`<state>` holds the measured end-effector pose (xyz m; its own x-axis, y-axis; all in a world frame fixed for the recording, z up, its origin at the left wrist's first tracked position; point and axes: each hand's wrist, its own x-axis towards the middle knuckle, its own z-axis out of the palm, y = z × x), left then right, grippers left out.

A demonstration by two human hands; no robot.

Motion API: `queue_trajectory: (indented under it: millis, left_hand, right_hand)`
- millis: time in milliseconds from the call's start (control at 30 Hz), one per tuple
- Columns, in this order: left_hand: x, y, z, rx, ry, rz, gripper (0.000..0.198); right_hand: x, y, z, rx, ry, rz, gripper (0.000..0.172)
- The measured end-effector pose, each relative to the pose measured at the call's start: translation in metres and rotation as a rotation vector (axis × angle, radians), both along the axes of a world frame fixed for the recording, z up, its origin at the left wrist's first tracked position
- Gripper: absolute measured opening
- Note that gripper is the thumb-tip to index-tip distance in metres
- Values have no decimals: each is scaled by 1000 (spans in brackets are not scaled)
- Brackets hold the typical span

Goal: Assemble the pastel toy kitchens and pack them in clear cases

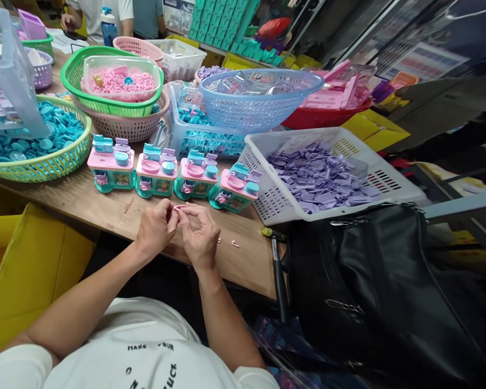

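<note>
In the row of four toy kitchens point(154, 185) on the table point(243, 273), no oval pink basin point(195, 170) is seen on the leftmost unit point(105, 160), while one is fitted on each of the other three; these are judged further along. In front of the row's middle, a small pink piece point(180, 207) is pinched by left hand point(156, 224) and right hand point(200, 232), each grip closed to fingertip width. Before the row's right end, pink hooks point(235, 244) are left loose; whether any are fitted cannot be told.
</note>
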<state>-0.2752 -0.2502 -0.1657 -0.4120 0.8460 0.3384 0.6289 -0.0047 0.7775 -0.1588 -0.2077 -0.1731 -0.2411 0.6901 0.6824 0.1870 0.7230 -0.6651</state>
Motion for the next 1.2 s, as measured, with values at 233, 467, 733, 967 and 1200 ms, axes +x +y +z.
queue_trajectory:
  millis: [233,467,733,967,1200]
  left_hand:
    - [-3,0,-11,-68,443,130,17]
    - [-12,-3,-11,-77,554,133,24]
    - [-22,-6,-17,-148,550,92,23]
    - [-48,-21,-16,-231,198,142,12]
    - [-101,-36,16,-115,-639,51,26]
  right_hand:
    - [-7,-5,-2,136,-106,-105,10]
    - [-21,-13,4,102,-277,-195,17]
    - [-31,-11,7,-86,-405,-117,16]
    - [-44,-6,-4,-147,-314,110,11]
    - [-72,1,8,208,-371,358,26]
